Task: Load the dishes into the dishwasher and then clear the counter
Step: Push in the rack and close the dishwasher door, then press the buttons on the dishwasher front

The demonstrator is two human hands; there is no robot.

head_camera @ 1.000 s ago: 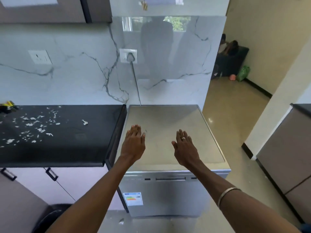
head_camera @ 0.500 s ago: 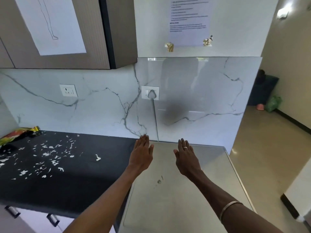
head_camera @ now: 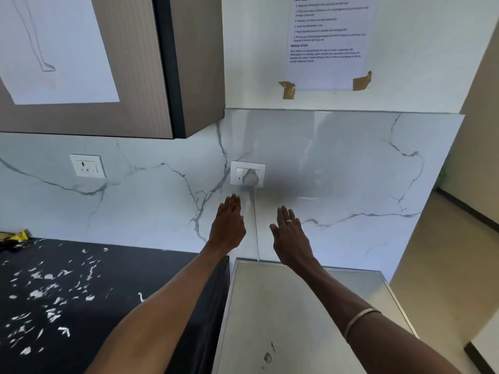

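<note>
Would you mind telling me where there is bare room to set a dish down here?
The steel dishwasher top is bare between the marble wall and your arms. The black counter is crowded with white scraps on its left, barer near the dishwasher.

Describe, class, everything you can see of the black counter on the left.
The black counter is a dark, matte, stone-like slab running along the marble-look wall, its right end beside the steel dishwasher top. White paper-like scraps lie scattered across it, and a yellow wrapper sits at its far left edge. The left forearm passes above its right end; neither hand touches it.
</note>
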